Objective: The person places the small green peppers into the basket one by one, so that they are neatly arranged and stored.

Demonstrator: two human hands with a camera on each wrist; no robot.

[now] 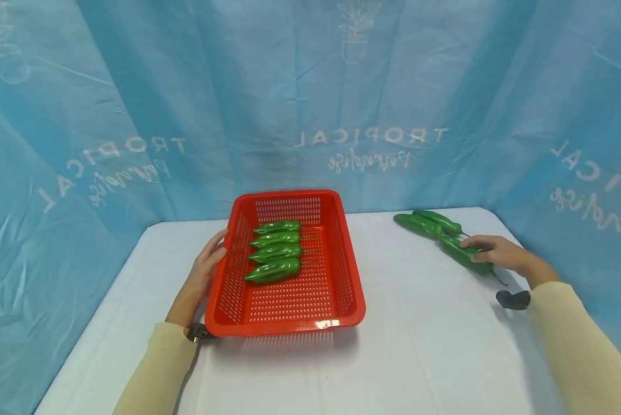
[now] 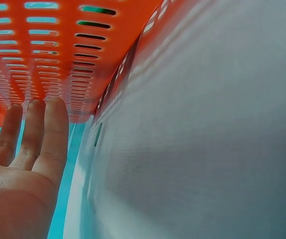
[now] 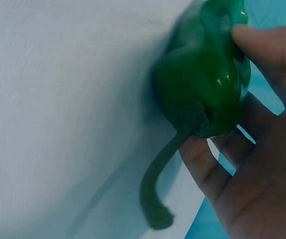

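In the head view my right hand (image 1: 502, 253) holds a long green chili pepper (image 1: 456, 251) at the right of the table. The right wrist view shows its thumb (image 3: 270, 47) on one side of the pepper (image 3: 198, 84) and fingers on the other, the curved stem hanging free. Two more green peppers (image 1: 419, 225) lie just beyond it. My left hand (image 1: 202, 271) rests at the left side of a red plastic basket (image 1: 300, 302). Straight fingers (image 2: 53, 129) reach the perforated wall in the left wrist view. Several green peppers (image 1: 275, 252) lie in a row inside the basket.
A white cloth (image 1: 393, 357) covers the table. Blue printed curtains (image 1: 268, 104) hang behind it and along both sides. The basket's raised rim stands between the left hand and the peppers inside.
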